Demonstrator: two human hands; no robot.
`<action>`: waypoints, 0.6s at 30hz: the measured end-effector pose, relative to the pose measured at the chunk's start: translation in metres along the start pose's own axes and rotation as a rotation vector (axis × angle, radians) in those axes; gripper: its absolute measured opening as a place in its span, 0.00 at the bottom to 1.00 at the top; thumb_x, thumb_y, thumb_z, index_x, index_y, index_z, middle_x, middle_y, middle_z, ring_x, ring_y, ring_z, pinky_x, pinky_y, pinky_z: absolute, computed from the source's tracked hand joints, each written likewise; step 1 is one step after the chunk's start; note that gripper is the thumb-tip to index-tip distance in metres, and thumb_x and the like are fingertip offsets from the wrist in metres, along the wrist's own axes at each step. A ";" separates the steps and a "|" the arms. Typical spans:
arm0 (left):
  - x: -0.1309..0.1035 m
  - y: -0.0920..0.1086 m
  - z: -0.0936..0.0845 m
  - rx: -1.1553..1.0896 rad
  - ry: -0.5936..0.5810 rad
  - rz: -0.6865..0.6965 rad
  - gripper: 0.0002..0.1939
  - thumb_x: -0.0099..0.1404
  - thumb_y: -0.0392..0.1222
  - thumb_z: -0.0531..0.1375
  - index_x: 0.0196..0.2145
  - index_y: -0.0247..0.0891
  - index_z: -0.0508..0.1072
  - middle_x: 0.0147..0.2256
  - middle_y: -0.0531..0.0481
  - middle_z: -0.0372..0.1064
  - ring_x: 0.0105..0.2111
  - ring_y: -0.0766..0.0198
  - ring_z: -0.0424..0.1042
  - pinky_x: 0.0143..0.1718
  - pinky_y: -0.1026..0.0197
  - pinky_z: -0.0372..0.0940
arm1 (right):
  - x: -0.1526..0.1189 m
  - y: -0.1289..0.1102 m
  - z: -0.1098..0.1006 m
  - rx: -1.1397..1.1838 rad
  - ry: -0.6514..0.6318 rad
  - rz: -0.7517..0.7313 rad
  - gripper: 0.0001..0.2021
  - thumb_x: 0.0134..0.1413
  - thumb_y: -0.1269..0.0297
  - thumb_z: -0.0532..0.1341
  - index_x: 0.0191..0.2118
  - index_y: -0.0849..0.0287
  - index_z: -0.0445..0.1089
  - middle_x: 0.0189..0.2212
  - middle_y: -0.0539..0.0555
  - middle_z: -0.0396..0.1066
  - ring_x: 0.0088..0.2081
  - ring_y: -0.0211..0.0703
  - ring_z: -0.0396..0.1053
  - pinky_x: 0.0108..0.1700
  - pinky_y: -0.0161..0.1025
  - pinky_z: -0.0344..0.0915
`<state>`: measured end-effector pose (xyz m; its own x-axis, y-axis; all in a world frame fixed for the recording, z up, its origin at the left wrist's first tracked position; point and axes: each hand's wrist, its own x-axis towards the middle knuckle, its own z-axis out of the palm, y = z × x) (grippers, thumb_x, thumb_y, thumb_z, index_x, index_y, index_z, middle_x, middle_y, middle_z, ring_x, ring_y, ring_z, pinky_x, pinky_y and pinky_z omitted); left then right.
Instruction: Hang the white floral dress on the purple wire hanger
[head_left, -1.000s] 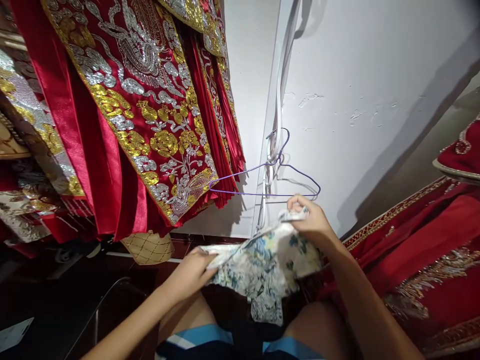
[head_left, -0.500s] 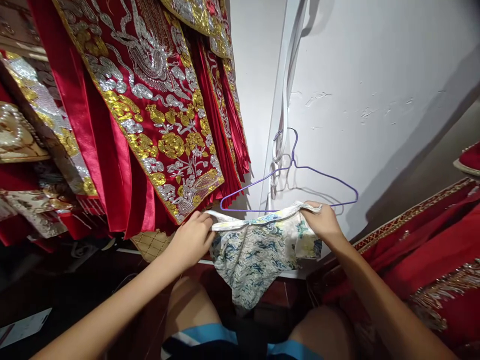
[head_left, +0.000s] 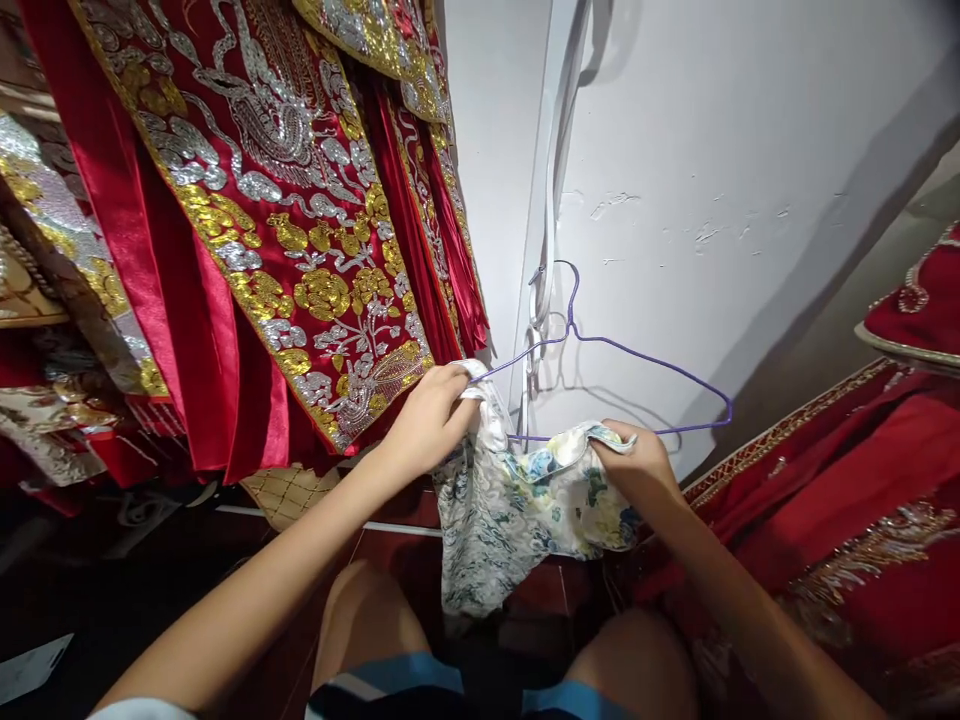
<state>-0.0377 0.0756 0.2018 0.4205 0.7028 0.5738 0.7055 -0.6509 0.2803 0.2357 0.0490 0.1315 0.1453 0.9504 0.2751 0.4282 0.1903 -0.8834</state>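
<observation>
A white garment with a blue, green and yellow print [head_left: 499,530] hangs between my two hands. My left hand [head_left: 437,415] pinches its white edge, at the left end of a purple wire hanger [head_left: 645,357]; that end of the hanger is covered by the cloth and my fingers. My right hand [head_left: 637,460] is closed on the other side of the garment's edge, below the hanger's bottom bar. The hanger hangs by its hook from a white strap [head_left: 553,140] against the wall, and its right end is bare.
Red garments with gold and silver embroidery [head_left: 322,250] hang at the left. More red beaded fabric [head_left: 847,500] lies at the right, beside the white wall [head_left: 712,150]. A white card [head_left: 31,668] is at the lower left.
My left hand has moved up and right, bringing the garment's left edge over the hanger's left end. The hanger has tilted down to the right, and the view has shifted slightly.
</observation>
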 end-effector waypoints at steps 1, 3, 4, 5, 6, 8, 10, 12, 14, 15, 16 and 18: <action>0.006 0.002 0.003 -0.024 0.030 0.015 0.11 0.70 0.40 0.49 0.32 0.37 0.67 0.43 0.43 0.71 0.45 0.54 0.67 0.49 0.52 0.63 | -0.002 -0.002 0.004 0.010 -0.009 0.016 0.14 0.49 0.62 0.59 0.21 0.55 0.51 0.19 0.44 0.47 0.24 0.35 0.47 0.25 0.35 0.45; 0.016 0.004 0.009 -0.061 0.069 0.014 0.06 0.67 0.39 0.51 0.36 0.37 0.67 0.37 0.47 0.71 0.37 0.58 0.69 0.41 0.57 0.63 | -0.004 -0.004 0.008 0.032 -0.023 0.029 0.13 0.48 0.63 0.59 0.21 0.55 0.53 0.19 0.44 0.48 0.24 0.35 0.48 0.25 0.35 0.46; 0.021 0.003 0.011 -0.074 0.080 0.002 0.06 0.66 0.38 0.53 0.39 0.37 0.68 0.34 0.49 0.71 0.33 0.60 0.68 0.36 0.59 0.62 | -0.004 -0.004 0.007 0.043 -0.016 0.024 0.09 0.48 0.63 0.59 0.23 0.56 0.58 0.19 0.44 0.51 0.23 0.36 0.50 0.25 0.35 0.48; 0.024 0.000 0.013 -0.079 0.083 -0.012 0.08 0.65 0.37 0.53 0.41 0.37 0.68 0.31 0.51 0.70 0.29 0.61 0.67 0.33 0.60 0.60 | -0.004 -0.002 0.004 0.050 0.010 0.014 0.04 0.47 0.64 0.60 0.28 0.56 0.65 0.19 0.44 0.56 0.23 0.36 0.52 0.25 0.35 0.50; 0.027 -0.003 0.015 -0.076 0.080 -0.021 0.11 0.64 0.37 0.53 0.44 0.37 0.69 0.28 0.53 0.69 0.27 0.62 0.66 0.31 0.61 0.59 | -0.003 0.000 -0.001 0.053 0.061 -0.002 0.09 0.46 0.64 0.61 0.36 0.57 0.70 0.21 0.45 0.61 0.23 0.37 0.55 0.26 0.35 0.52; 0.030 -0.009 0.015 -0.052 0.079 -0.024 0.13 0.64 0.37 0.53 0.45 0.37 0.71 0.27 0.53 0.70 0.26 0.63 0.66 0.31 0.61 0.59 | 0.002 0.009 -0.016 0.056 0.233 -0.060 0.32 0.43 0.64 0.64 0.58 0.56 0.63 0.26 0.46 0.68 0.24 0.39 0.61 0.28 0.35 0.57; 0.030 -0.014 0.012 -0.028 0.077 -0.013 0.14 0.64 0.38 0.53 0.44 0.37 0.74 0.30 0.51 0.73 0.28 0.61 0.70 0.33 0.60 0.61 | 0.012 0.019 -0.036 0.039 0.392 -0.116 0.47 0.40 0.64 0.67 0.68 0.58 0.50 0.27 0.46 0.70 0.26 0.41 0.64 0.31 0.37 0.61; 0.030 -0.015 0.008 -0.012 0.071 -0.005 0.14 0.64 0.39 0.53 0.43 0.37 0.75 0.33 0.48 0.76 0.32 0.60 0.72 0.36 0.59 0.63 | 0.024 0.025 -0.059 -0.036 0.409 -0.120 0.44 0.39 0.62 0.68 0.66 0.61 0.58 0.25 0.47 0.70 0.27 0.43 0.66 0.33 0.39 0.62; 0.030 -0.017 0.001 0.016 0.067 -0.014 0.15 0.64 0.40 0.52 0.43 0.38 0.76 0.36 0.47 0.76 0.34 0.58 0.72 0.38 0.57 0.65 | 0.034 0.024 -0.081 -0.135 0.300 -0.063 0.28 0.39 0.58 0.68 0.50 0.62 0.75 0.23 0.50 0.71 0.27 0.45 0.67 0.33 0.41 0.63; 0.031 -0.018 -0.003 0.032 0.073 -0.030 0.15 0.64 0.41 0.53 0.42 0.38 0.76 0.37 0.46 0.75 0.36 0.57 0.72 0.40 0.56 0.65 | 0.037 0.021 -0.090 -0.162 0.232 -0.028 0.20 0.39 0.56 0.69 0.40 0.62 0.79 0.23 0.52 0.72 0.28 0.46 0.69 0.33 0.41 0.63; 0.032 -0.021 -0.008 0.045 0.090 -0.054 0.14 0.64 0.42 0.53 0.42 0.38 0.76 0.40 0.45 0.74 0.38 0.56 0.72 0.42 0.55 0.65 | 0.038 0.016 -0.098 -0.156 0.158 0.015 0.16 0.38 0.55 0.70 0.33 0.61 0.79 0.25 0.54 0.74 0.29 0.48 0.70 0.34 0.42 0.64; 0.033 -0.028 -0.015 0.046 0.148 -0.128 0.14 0.64 0.47 0.57 0.42 0.38 0.74 0.44 0.43 0.70 0.41 0.54 0.70 0.44 0.53 0.65 | 0.035 0.006 -0.109 -0.029 0.017 0.121 0.16 0.33 0.56 0.74 0.30 0.60 0.79 0.28 0.56 0.77 0.31 0.52 0.73 0.34 0.44 0.67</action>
<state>-0.0523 0.1131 0.2243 0.2395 0.7271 0.6434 0.7747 -0.5425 0.3247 0.3403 0.0561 0.1773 0.2124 0.9615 0.1743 0.4324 0.0674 -0.8992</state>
